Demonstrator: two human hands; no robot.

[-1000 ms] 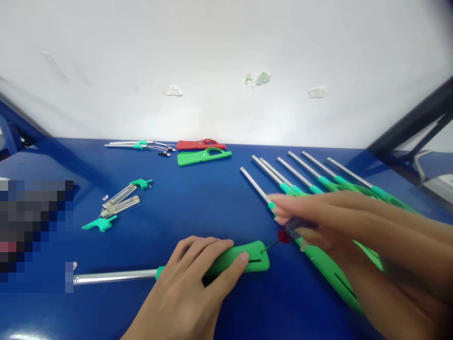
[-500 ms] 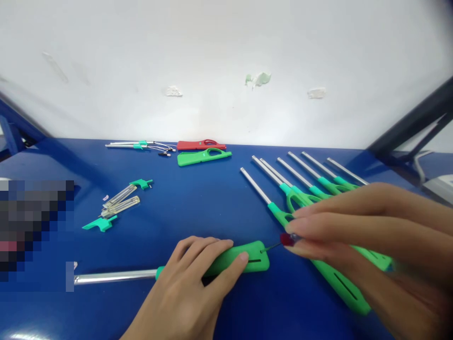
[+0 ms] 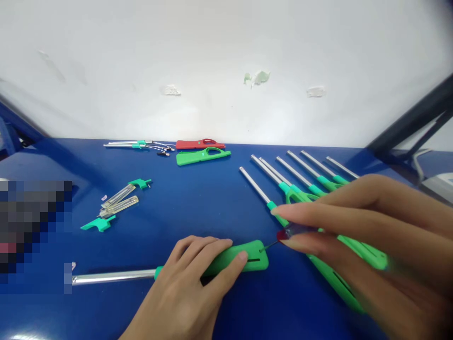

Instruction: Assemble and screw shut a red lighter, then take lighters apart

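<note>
My left hand (image 3: 193, 278) presses a green long-nosed lighter (image 3: 257, 254) against the blue table, its fingers wrapped over the body. The lighter's silver tube (image 3: 115, 277) points left, and a dark slot shows near its right end. My right hand (image 3: 339, 226) pinches a small screwdriver (image 3: 281, 235) by its red and clear handle. The thin shaft slants down left, its tip at a hole in the lighter's right end. Part of the handle is hidden by the fingers.
Several assembled green lighters (image 3: 255, 186) lie in a row at right, partly behind my right hand. A red casing (image 3: 193, 144) and a green casing (image 3: 193, 157) lie by the wall. Tubes with wires (image 3: 122, 145), clear fuel tanks (image 3: 120, 206) and teal triggers (image 3: 101, 223) lie at left.
My right hand's fingers have moved slightly left and opened a little around the screwdriver, baring more of its clear handle. The left hand and the lighter stay in place.
</note>
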